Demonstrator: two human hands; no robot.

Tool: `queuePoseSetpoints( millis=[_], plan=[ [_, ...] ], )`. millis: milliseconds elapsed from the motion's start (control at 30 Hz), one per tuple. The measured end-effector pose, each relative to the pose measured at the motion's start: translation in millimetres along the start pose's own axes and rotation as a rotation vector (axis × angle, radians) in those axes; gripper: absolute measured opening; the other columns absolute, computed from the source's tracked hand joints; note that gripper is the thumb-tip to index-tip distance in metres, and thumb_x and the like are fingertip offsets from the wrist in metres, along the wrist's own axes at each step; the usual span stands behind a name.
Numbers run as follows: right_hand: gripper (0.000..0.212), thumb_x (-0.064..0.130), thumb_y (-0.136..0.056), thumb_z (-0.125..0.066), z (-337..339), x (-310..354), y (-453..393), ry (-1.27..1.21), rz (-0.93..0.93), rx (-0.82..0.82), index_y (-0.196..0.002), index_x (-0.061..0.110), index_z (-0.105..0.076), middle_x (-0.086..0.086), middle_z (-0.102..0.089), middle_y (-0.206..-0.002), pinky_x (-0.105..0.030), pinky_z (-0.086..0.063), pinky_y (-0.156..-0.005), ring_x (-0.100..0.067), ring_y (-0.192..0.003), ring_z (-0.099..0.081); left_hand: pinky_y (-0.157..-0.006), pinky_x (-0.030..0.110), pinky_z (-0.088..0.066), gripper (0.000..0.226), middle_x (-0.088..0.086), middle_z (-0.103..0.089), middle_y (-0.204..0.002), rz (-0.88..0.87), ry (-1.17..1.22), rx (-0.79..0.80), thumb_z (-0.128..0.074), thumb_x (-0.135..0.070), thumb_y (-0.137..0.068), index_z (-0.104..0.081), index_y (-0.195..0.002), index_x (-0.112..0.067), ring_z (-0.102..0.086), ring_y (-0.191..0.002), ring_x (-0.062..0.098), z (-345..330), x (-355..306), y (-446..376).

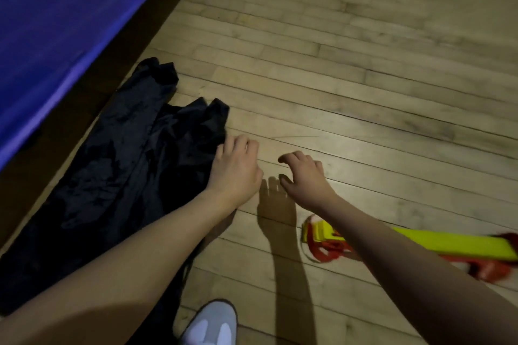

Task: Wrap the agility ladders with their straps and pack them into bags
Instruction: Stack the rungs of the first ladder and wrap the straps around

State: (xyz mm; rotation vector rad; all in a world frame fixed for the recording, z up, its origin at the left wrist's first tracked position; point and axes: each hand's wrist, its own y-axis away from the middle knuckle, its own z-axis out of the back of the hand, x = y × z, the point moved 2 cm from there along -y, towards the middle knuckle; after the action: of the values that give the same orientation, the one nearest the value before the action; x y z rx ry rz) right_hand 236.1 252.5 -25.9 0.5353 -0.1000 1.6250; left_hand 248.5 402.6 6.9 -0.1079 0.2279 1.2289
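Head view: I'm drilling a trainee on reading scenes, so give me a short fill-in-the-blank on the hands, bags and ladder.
1. The left hand touches the edge of the ____ bags.
2. The folded ladder has yellow rungs and ____ straps.
3. The right hand hovers with curled fingers, holding ____.
4. Everything lies on a ____ floor.

Missing words: black; red; nothing; wooden

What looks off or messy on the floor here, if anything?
Nothing damaged or spilled. The black bags lie crumpled and overlapping by the blue mat. The yellow ladder lies bundled, its red strap loose at the end. Left hand touches a bag's edge; right hand holds nothing.
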Motion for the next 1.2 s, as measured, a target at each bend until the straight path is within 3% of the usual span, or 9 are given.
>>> queuePoseSetpoints(
  millis=[133, 333, 467, 700, 900, 1067, 1200],
  plan=[
    [0.034, 0.024, -0.095, -0.050, 28.3, -58.6, 53.5, -0.008, -0.165, -0.071, -0.128, 0.016, -0.052, -0.004, -0.053, -0.128, -0.034, -0.027, -0.099, -0.025, -0.120, -0.046, -0.098, 0.034, -0.033, 0.039, 0.006, -0.045, -0.132, -0.086, 0.055, 0.069, -0.044, -0.024, -0.095, -0.044, -0.132, -0.012, -0.040, -0.119, 0.024, -6.7, -81.0, 4.6],
    [0.025, 0.020, -0.094, -0.050, 54.7, -144.5, 144.5, -0.028, -0.366, -0.138, -0.116, 0.015, -0.059, -0.003, -0.060, -0.118, -0.034, -0.032, -0.093, -0.025, -0.110, -0.053, -0.081, 0.036, -0.042, 0.026, 0.007, -0.057, -0.120, -0.139, 0.104, 0.285, -0.043, -0.025, -0.095, -0.051, -0.116, -0.011, -0.054, -0.107, 0.028, -30.4, -192.6, 14.9],
    [0.021, 0.015, -0.091, -0.052, 61.1, -195.3, 194.2, -0.121, -0.486, -0.213, -0.108, 0.010, -0.062, -0.007, -0.063, -0.109, -0.036, -0.041, -0.086, -0.029, -0.102, -0.058, -0.081, 0.035, -0.044, 0.026, 0.008, -0.059, -0.119, -0.208, 0.082, 0.434, -0.045, -0.024, -0.092, -0.053, -0.114, -0.012, -0.056, -0.108, 0.030, -58.2, -256.2, 23.6],
    [0.021, 0.011, -0.088, -0.052, 46.8, -273.4, 252.3, -0.213, -0.706, -0.370, -0.107, 0.003, -0.058, -0.018, -0.061, -0.105, -0.041, -0.046, -0.078, -0.037, -0.097, -0.057, -0.082, 0.036, -0.041, 0.032, 0.010, -0.051, -0.122, -0.415, -0.010, 0.539, -0.048, -0.023, -0.093, -0.049, -0.122, -0.010, -0.049, -0.112, 0.030, -103.8, -348.6, 19.6],
    [0.018, 0.015, -0.089, -0.054, 40.1, -314.0, 258.3, -0.273, -0.893, -0.485, -0.100, 0.002, -0.049, -0.019, -0.056, -0.099, -0.041, -0.040, -0.071, -0.038, -0.094, -0.055, -0.092, 0.038, -0.037, 0.042, 0.013, -0.044, -0.130, -0.567, -0.129, 0.470, -0.051, -0.026, -0.094, -0.039, -0.130, -0.006, -0.041, -0.120, 0.032, -144.2, -387.1, 4.4],
    [0.044, 0.040, -0.081, -0.069, 27.5, -328.0, 255.9, -0.265, -0.993, -0.453, -0.102, 0.006, -0.051, -0.013, -0.058, -0.103, -0.041, -0.042, -0.080, -0.034, -0.101, -0.055, -0.092, 0.038, -0.037, 0.049, 0.012, -0.043, -0.131, -0.645, -0.248, 0.409, -0.053, -0.028, -0.094, -0.034, -0.134, -0.005, -0.042, -0.120, 0.030, -170.0, -404.9, -5.6],
    [0.060, 0.057, -0.078, -0.067, 15.1, -324.4, 254.3, -0.155, -0.994, -0.397, -0.107, 0.008, -0.050, -0.010, -0.055, -0.112, -0.040, -0.033, -0.092, -0.031, -0.111, -0.049, -0.089, 0.036, -0.039, 0.041, 0.013, -0.044, -0.128, -0.637, -0.242, 0.386, -0.051, -0.018, -0.093, -0.038, -0.130, -0.005, -0.043, -0.117, 0.031, -177.8, -404.9, -8.9]
  ],
)
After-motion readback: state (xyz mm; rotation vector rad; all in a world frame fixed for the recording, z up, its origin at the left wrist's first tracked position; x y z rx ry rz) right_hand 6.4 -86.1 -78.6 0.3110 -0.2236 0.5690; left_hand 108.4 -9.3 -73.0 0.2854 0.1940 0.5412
